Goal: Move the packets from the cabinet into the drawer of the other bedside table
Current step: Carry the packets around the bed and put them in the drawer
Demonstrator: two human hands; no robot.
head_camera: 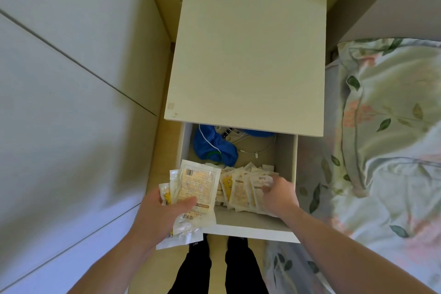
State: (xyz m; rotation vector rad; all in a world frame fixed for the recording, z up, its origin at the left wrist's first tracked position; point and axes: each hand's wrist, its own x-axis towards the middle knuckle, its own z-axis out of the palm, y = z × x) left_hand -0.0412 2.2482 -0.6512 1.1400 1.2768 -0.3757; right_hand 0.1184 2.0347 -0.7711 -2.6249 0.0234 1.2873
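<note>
Packets [188, 196] are what you are holding in the head view — your left hand [164, 212] is gripping a fanned bunch of them over the near left corner of the open drawer [250, 233], thumb pressing across the top one. That top packet is standing with its long axis running away from you, barcode end pointing toward the bedside table [245, 43]. Your right hand [276, 196] is pinching a packet from the row [241, 191] already lying in the drawer, apparently settling it. You are mid-way through unloading, I judge — next you are needing to feed the left bunch down beside that row.
</note>
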